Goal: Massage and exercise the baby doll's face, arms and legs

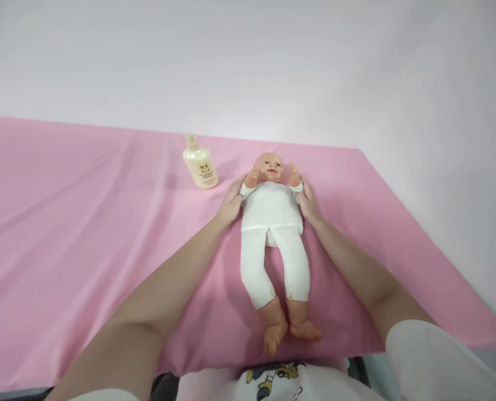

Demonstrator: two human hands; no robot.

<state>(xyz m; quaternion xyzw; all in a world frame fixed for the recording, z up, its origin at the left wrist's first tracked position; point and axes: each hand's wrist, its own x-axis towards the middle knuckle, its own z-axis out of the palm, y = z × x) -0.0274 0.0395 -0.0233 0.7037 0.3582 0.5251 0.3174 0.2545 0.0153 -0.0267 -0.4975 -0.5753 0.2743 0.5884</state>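
Baby doll (pixel 272 209), bald, white-clad, barefoot, lying on back on pink cloth (pixel 84 234), forearms raised beside head.

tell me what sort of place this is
Possibly an indoor baby-care practice area, though little of the room shows. The clues: a baby doll in white clothes, the pink sheet it lies on, and a pale bottle standing nearby.

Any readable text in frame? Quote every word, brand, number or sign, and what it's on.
Nothing is legible enough to quote.
Bottle: a few lines of print under a smiling-face drawing; too small and blurred to read.
Shirt: cartoon picture; a faint mark beside it may be lettering, can't tell.
Doll: no text visible.
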